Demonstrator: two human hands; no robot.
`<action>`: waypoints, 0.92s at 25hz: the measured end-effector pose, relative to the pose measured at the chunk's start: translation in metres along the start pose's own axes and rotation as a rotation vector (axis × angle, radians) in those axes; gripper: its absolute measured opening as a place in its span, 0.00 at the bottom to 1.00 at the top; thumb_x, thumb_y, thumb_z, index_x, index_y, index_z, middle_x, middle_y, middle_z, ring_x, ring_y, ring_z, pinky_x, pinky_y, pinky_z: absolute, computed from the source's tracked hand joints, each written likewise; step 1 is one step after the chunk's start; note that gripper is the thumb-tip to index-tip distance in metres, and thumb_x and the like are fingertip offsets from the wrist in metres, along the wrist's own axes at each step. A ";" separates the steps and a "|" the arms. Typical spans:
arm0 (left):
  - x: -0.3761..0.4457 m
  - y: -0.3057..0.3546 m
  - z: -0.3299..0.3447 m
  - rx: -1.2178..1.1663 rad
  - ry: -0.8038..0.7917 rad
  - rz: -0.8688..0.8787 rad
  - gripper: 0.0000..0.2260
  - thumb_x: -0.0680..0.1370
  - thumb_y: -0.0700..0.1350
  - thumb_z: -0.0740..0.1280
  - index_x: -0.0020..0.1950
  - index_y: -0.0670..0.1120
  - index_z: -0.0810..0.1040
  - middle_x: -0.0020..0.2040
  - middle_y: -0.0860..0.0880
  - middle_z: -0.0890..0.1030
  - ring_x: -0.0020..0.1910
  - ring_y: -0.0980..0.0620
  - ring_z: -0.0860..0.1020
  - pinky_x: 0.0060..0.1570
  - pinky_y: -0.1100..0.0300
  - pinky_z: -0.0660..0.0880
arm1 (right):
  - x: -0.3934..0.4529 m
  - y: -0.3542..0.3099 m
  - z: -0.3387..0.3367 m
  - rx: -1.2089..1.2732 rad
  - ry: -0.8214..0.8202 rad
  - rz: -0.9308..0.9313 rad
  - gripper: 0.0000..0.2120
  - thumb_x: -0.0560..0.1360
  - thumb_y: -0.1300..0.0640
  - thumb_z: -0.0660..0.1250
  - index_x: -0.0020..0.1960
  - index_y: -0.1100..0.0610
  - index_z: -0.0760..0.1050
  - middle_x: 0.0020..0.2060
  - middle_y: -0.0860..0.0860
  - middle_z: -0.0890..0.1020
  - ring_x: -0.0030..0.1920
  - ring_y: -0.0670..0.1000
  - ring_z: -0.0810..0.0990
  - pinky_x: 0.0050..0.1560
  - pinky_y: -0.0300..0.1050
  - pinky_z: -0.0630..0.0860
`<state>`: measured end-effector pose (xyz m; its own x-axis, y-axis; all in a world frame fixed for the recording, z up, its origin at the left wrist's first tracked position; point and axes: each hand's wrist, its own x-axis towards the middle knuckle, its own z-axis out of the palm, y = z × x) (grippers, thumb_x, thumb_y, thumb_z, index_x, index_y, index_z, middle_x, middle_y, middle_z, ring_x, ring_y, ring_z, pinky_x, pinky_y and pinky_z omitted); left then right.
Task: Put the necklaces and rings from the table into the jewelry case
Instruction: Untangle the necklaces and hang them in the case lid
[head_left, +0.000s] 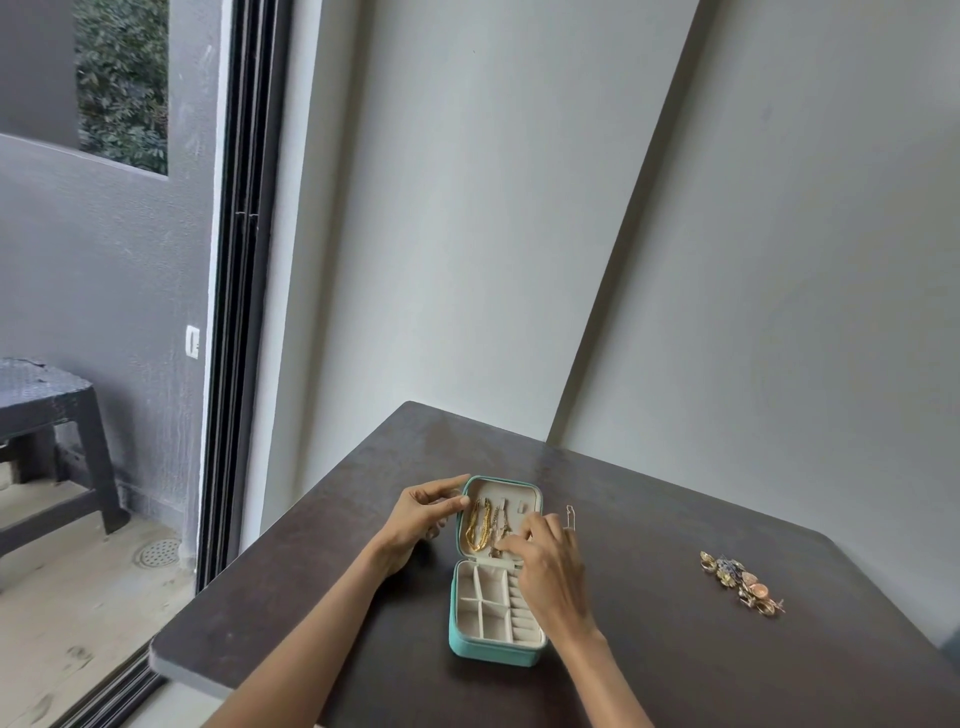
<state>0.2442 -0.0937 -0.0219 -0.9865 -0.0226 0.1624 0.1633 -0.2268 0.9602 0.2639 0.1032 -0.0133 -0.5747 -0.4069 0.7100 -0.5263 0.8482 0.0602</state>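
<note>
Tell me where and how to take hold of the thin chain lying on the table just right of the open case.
Pinch the thin chain at its far looped end, coming straight down from above. It lies flat on the dark table, so only a fingertip pinch fits. The right hand covers its near end; the far loop, beside the jewelry case lid, is exposed.
</note>
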 end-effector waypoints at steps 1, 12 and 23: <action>0.000 0.000 0.000 0.001 0.003 0.000 0.11 0.72 0.41 0.72 0.50 0.56 0.84 0.39 0.52 0.80 0.27 0.58 0.63 0.26 0.68 0.59 | -0.001 0.000 0.001 -0.001 -0.012 0.000 0.17 0.60 0.67 0.76 0.39 0.46 0.82 0.34 0.44 0.74 0.39 0.47 0.67 0.34 0.42 0.74; 0.005 -0.009 0.002 0.049 0.043 0.025 0.09 0.74 0.40 0.71 0.51 0.50 0.83 0.39 0.49 0.83 0.25 0.58 0.64 0.23 0.69 0.63 | -0.005 -0.001 0.001 -0.016 -0.033 0.048 0.19 0.60 0.71 0.70 0.40 0.47 0.80 0.36 0.45 0.76 0.38 0.49 0.74 0.35 0.43 0.76; 0.004 -0.007 0.014 0.185 0.174 -0.045 0.09 0.80 0.43 0.61 0.55 0.41 0.76 0.44 0.44 0.81 0.27 0.53 0.74 0.26 0.61 0.75 | -0.003 0.007 0.006 0.594 -0.372 0.767 0.16 0.76 0.63 0.58 0.62 0.58 0.73 0.59 0.54 0.76 0.59 0.52 0.75 0.59 0.44 0.71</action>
<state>0.2396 -0.0789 -0.0247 -0.9780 -0.1870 0.0920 0.1029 -0.0495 0.9935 0.2585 0.1084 -0.0189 -0.9895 0.0070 0.1441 -0.1036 0.6607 -0.7435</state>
